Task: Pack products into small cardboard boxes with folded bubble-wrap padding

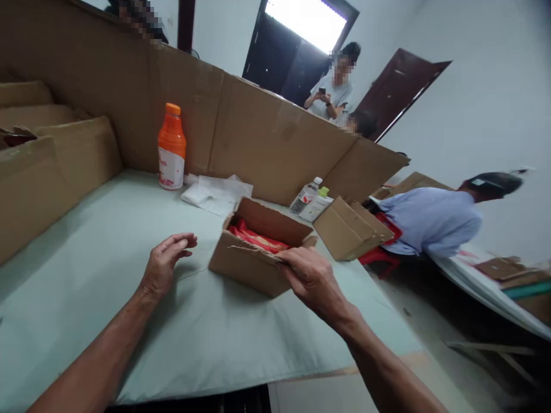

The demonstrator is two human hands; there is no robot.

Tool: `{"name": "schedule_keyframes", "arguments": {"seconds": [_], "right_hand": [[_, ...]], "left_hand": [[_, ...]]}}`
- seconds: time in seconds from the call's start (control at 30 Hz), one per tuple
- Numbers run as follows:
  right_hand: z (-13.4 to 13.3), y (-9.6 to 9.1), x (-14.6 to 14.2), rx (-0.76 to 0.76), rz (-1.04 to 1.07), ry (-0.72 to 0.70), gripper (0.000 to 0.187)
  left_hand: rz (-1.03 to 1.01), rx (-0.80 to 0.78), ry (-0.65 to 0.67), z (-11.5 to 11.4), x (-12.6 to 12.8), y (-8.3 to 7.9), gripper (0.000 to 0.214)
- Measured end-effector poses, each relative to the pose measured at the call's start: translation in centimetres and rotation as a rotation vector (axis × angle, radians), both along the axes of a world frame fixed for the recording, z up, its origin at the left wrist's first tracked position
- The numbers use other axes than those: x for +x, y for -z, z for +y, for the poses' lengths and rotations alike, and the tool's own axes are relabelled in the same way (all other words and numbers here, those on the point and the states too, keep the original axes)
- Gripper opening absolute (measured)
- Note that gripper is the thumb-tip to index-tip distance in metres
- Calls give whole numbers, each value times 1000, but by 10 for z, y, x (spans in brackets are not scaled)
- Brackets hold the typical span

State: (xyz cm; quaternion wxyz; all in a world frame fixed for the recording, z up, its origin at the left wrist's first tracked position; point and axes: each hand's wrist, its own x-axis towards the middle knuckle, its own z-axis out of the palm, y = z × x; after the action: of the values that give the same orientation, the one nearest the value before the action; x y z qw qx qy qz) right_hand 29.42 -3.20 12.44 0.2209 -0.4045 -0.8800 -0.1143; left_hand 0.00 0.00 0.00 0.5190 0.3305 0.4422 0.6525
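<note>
Small open cardboard box [247, 271] stands on green-covered table [193, 350], right of centre, between far and near edges; red packaging [256, 236] inside. Right hand [310, 271] grasps box's rim at its near right corner, thumb and fingers closed on cardboard. Left hand [166, 263] hovers left of box, apart from it, fingers loosely curled, grip free. Toward table's far edge: orange bottle [172, 146] upright, white plastic wrap [215, 193] beside it. Near far right corner: clear bottle [305, 198]. Tall cardboard panel [267, 132] lines far edge.

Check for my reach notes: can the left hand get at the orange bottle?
Probably yes: the left hand looks free, and nothing seems to block its way to the orange bottle; the white packaging lies right of it.
</note>
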Motion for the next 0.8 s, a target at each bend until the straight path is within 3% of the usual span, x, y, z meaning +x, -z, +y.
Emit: {"name": "schedule_keyframes", "arguments": {"seconds": [0.1,0.2,0.27,0.37,0.43,0.53,0.67,0.8], "right_hand": [[9,-3,-20,84,170,-91,13],[14,7,-2,137,445,-1,18],[17,28,22,66,695,119,23],[18,75,54,-225,1023,326,35],[16,104,62,-519,1046,364,43],[12,131,52,-837,887,258,47],[20,136,28,-896,792,187,54],[42,134,6,-922,777,120,57]], "left_hand": [[-111,-41,-99,4,-7,-2,46],[-170,-60,-143,5,-9,-3,44],[-183,-72,-148,5,-8,-2,43],[-137,-95,-137,5,-3,3,44],[-77,-105,-119,5,2,8,43],[-47,-111,-32,2,9,15,44],[-66,-92,10,2,12,19,46],[-147,-78,-144,9,5,16,44]]}}
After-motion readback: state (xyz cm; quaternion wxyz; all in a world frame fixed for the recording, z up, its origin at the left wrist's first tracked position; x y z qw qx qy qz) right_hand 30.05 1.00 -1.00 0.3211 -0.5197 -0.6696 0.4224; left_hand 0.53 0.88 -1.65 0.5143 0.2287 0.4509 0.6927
